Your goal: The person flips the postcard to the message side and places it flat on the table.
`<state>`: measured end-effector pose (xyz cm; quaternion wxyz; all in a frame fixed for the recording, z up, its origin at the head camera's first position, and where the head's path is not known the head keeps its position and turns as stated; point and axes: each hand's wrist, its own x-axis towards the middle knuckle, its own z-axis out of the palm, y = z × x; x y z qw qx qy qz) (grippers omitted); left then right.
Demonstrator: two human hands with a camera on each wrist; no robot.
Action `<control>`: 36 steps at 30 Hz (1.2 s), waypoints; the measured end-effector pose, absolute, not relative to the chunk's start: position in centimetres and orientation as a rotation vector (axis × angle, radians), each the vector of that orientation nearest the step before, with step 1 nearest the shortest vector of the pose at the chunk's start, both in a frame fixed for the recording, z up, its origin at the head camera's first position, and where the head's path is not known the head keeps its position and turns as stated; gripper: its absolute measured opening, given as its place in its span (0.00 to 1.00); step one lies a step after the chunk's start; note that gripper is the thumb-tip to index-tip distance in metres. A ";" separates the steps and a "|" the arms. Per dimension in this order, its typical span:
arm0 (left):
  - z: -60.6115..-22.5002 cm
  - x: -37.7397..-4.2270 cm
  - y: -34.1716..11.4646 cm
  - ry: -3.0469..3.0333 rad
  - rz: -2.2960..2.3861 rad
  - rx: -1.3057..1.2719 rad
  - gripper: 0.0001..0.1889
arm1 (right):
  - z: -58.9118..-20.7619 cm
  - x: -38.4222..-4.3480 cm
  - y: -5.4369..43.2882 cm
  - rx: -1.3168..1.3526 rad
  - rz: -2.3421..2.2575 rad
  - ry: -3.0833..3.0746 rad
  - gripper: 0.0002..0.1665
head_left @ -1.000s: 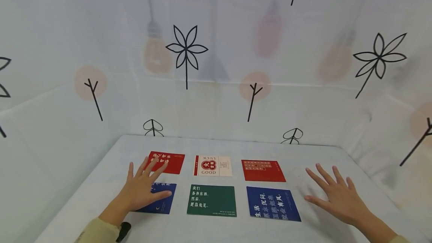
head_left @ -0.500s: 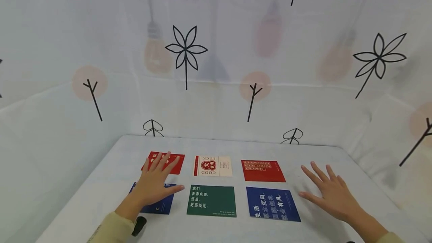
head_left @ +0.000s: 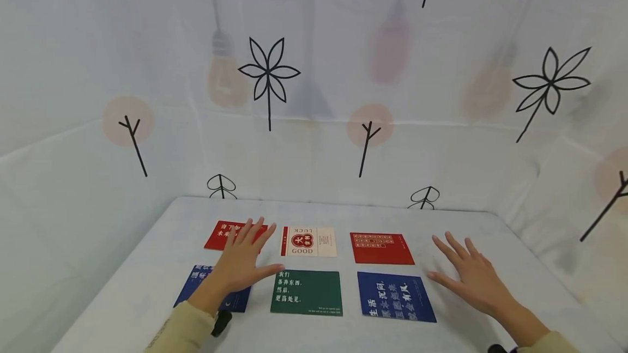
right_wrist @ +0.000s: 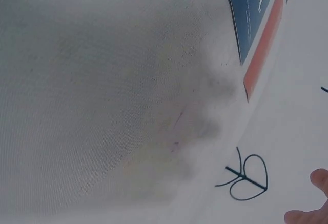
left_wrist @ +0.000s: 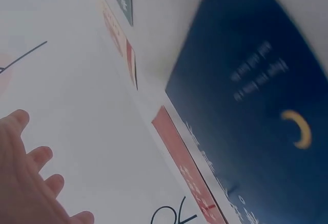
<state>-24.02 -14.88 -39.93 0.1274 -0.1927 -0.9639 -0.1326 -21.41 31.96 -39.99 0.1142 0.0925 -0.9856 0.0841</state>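
Note:
My left hand [head_left: 239,263] is spread over the left part of the card layout, fingers straight and holding nothing. In the head view it overlaps the red card with white writing [head_left: 216,234] and the blue card with a moon [head_left: 190,286], hiding part of each. Its thumb tip reaches the upper left corner of the green card [head_left: 314,294]. The left wrist view shows the moon card [left_wrist: 246,96] large, with fingertips [left_wrist: 41,157] at the lower left. To the right of the other blue card [head_left: 396,297], my right hand [head_left: 473,279] is spread above the white table, also holding nothing.
A cream card with a red emblem [head_left: 321,241] and a red card with a character grid [head_left: 380,248] complete the back row. White cloth printed with plants [head_left: 309,162] hangs behind and beside the white table [head_left: 343,336].
My left hand has moved rightward, from over the left cards to the edge of the green card. My right hand has shifted slightly left. The cards lie where they were.

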 end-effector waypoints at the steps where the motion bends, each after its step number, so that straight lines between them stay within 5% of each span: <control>1: -39.9 -24.1 -14.7 -2.807 -0.397 -0.565 0.47 | -40.0 -21.4 31.8 0.272 0.251 -2.888 0.51; 36: -40.0 -26.4 -7.4 -2.807 -0.679 -0.665 0.50 | -40.2 -24.0 28.9 0.290 0.489 -2.859 0.52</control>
